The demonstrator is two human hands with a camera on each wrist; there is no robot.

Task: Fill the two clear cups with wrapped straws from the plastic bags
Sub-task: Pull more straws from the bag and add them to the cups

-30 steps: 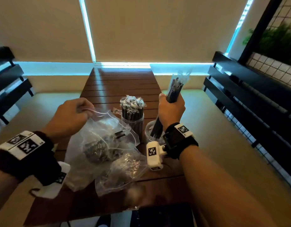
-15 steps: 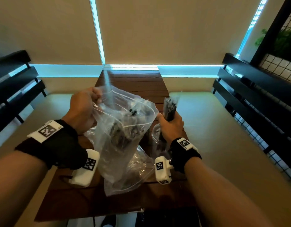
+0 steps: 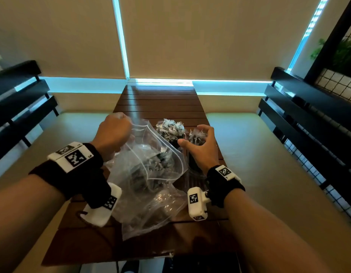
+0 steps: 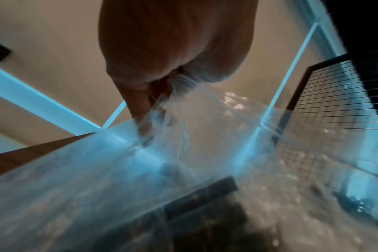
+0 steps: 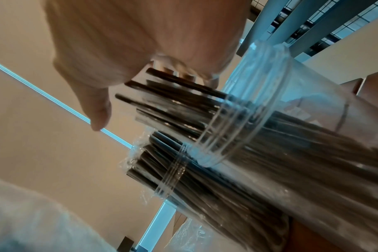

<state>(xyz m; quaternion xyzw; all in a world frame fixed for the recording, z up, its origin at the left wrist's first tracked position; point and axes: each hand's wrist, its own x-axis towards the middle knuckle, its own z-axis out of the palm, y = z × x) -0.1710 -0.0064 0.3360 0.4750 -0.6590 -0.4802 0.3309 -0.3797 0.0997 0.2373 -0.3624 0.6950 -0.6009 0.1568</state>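
My left hand [image 3: 113, 133] holds up a clear plastic bag [image 3: 151, 164] by its top edge; dark wrapped straws lie bunched in its bottom. The left wrist view shows the fingers [image 4: 140, 109] pinching the crumpled plastic [image 4: 183, 105]. Two clear cups stand behind the bag, both holding upright dark straws: the left cup's straws [image 3: 170, 129] and the right cup's straws [image 3: 197, 134]. My right hand [image 3: 193, 135] hovers open over the right cup, fingers spread by the straw tops. In the right wrist view both cups [image 5: 255, 105] [image 5: 175, 172] show side by side.
A second, crumpled plastic bag [image 3: 158, 209] lies on the brown slatted table [image 3: 160, 103] under the held one. Black benches stand at the left [image 3: 22, 95] and right [image 3: 308, 119]. A wire grid with plants [image 3: 340, 79] is at the far right.
My right hand lowered its bundle of straws into the right cup and let go. My left hand lifted the bag off the table and still holds it up.
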